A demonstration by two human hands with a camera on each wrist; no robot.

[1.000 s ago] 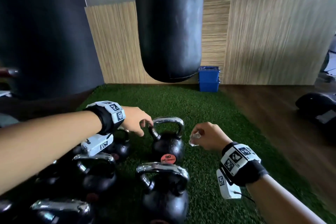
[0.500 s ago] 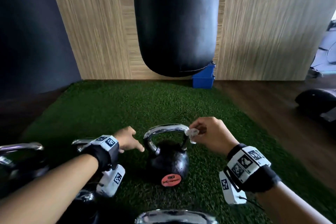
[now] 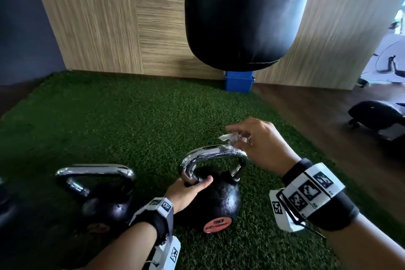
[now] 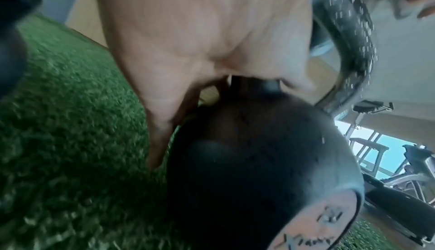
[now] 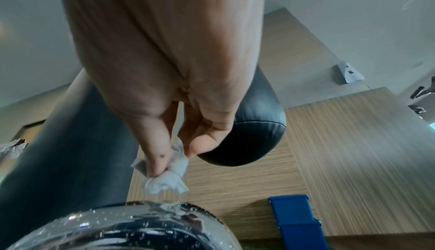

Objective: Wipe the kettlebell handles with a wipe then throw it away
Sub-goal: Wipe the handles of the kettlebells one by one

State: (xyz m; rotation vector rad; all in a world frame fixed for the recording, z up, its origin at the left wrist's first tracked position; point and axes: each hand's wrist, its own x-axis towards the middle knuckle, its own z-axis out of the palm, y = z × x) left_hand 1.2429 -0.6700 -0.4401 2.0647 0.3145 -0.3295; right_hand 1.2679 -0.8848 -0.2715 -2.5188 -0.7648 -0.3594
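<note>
A black kettlebell [image 3: 217, 199] with a chrome handle [image 3: 210, 153] and an orange label stands on the green turf. My left hand [image 3: 192, 186] grips the base of the handle's left leg, thumb across it; the left wrist view shows the palm [image 4: 200, 49] against the bell [image 4: 259, 161]. My right hand [image 3: 247, 140] pinches a small crumpled white wipe [image 3: 228, 138] just above the handle's right end. In the right wrist view the wipe [image 5: 167, 177] hangs from the fingertips just over the wet chrome handle [image 5: 132, 224].
A second kettlebell [image 3: 103, 190] stands left of the first. A black punching bag [image 3: 241, 13] hangs ahead, with a blue bin [image 3: 238, 81] behind it at the wooden wall. Dark equipment [image 3: 379, 118] lies on the wood floor to the right.
My left hand has moved from the turf beside the kettlebell onto the handle's left leg and gripped it. My right hand with the wipe has lifted slightly above the handle's right end.
</note>
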